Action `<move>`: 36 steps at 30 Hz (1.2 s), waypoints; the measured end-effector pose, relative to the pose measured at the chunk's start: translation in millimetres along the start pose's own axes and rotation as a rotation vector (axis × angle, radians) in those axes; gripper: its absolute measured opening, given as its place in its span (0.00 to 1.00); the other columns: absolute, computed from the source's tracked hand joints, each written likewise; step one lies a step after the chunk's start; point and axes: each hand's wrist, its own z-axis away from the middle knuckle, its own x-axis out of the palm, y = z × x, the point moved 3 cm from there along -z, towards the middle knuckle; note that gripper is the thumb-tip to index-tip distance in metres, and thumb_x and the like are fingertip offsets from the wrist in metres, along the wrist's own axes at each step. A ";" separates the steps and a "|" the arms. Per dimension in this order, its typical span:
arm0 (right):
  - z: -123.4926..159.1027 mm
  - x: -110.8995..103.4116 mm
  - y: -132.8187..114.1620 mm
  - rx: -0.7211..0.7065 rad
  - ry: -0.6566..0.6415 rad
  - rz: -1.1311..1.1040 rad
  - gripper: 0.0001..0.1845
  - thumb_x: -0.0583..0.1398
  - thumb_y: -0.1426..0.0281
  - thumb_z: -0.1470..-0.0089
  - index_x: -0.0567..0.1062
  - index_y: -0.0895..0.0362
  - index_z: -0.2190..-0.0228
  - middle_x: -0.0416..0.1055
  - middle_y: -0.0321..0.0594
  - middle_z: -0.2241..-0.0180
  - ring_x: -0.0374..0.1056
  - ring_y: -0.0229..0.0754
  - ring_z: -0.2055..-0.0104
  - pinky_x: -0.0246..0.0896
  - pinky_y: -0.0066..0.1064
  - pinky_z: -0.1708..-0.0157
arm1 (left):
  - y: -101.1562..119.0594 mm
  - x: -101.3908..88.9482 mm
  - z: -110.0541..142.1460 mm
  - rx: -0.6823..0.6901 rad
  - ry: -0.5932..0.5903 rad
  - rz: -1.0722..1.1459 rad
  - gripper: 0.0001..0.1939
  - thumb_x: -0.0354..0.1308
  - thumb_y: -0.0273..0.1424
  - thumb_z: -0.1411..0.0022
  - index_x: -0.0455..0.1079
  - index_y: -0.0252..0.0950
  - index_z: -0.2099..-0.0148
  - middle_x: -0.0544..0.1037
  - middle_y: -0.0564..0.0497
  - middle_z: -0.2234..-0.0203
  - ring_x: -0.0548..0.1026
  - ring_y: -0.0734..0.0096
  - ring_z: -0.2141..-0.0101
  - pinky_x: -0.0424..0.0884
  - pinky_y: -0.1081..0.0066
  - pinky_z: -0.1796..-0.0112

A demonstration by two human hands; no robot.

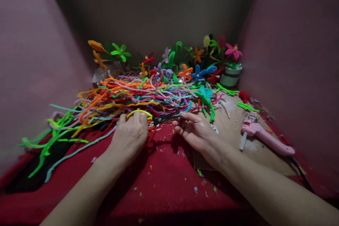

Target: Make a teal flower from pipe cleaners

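My left hand (131, 130) is closed around a plier-like tool (161, 118) with curved yellow handles and dark, narrow jaws. Those jaws point right, toward my right hand (196, 130). The thumb and fingertips of my right hand are drawn together at the jaw tip; whatever they pinch is too small to make out. Just behind both hands lies a large tangled heap of fuzzy pipe cleaners (127, 95) in many colours. A teal pipe-cleaner flower (206, 92) with green leaves rests behind my right hand.
A pink glue gun (266, 136) lies on a brown board (227, 113) at the right. Pipe-cleaner flowers, including a blue one (198, 75), line the back. A pale jar (231, 76) stands at the back right. Small scraps dot the red cloth (164, 183).
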 end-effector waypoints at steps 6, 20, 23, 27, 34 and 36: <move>0.2 -1.0 1.3 0.041 0.002 -0.025 0.07 0.56 0.78 0.56 0.70 0.60 0.82 0.69 0.39 0.82 0.68 0.37 0.78 0.64 0.25 0.79 | 2.3 4.0 0.7 0.027 0.031 0.000 0.13 0.38 0.19 0.43 0.63 0.31 0.66 0.69 0.42 0.73 0.68 0.59 0.72 0.61 0.61 0.66; -0.7 -1.2 2.6 0.031 -0.007 -0.023 0.06 0.57 0.78 0.57 0.69 0.60 0.82 0.68 0.36 0.83 0.68 0.36 0.80 0.64 0.24 0.80 | 7.3 6.9 2.0 0.014 -0.011 -0.010 0.11 0.40 0.20 0.42 0.63 0.31 0.66 0.70 0.41 0.72 0.68 0.59 0.71 0.63 0.61 0.66; -0.3 -0.7 1.9 0.017 0.002 -0.015 0.07 0.56 0.79 0.57 0.69 0.60 0.83 0.68 0.37 0.83 0.68 0.36 0.80 0.64 0.24 0.80 | 8.2 6.0 2.4 0.023 -0.008 -0.028 0.11 0.40 0.20 0.42 0.63 0.31 0.67 0.70 0.42 0.72 0.69 0.60 0.71 0.63 0.62 0.66; -0.3 -0.9 2.5 0.018 0.020 -0.005 0.08 0.56 0.79 0.56 0.69 0.60 0.83 0.68 0.38 0.83 0.68 0.36 0.80 0.64 0.24 0.80 | 9.3 6.5 3.7 0.023 0.009 -0.050 0.11 0.39 0.19 0.42 0.62 0.32 0.68 0.70 0.43 0.74 0.69 0.60 0.72 0.63 0.62 0.67; -0.9 -1.4 3.3 0.013 0.024 0.006 0.09 0.55 0.79 0.55 0.69 0.60 0.83 0.68 0.39 0.83 0.67 0.36 0.79 0.63 0.25 0.80 | 11.6 10.1 5.3 0.038 0.004 0.008 0.11 0.40 0.19 0.42 0.62 0.32 0.67 0.69 0.43 0.74 0.69 0.60 0.71 0.63 0.62 0.66; -0.8 -1.2 3.4 0.019 0.030 -0.001 0.09 0.55 0.79 0.55 0.69 0.60 0.83 0.68 0.39 0.83 0.67 0.36 0.79 0.63 0.24 0.80 | 12.2 10.8 5.1 0.043 -0.008 0.022 0.11 0.40 0.19 0.42 0.62 0.32 0.67 0.69 0.43 0.74 0.69 0.59 0.71 0.63 0.62 0.67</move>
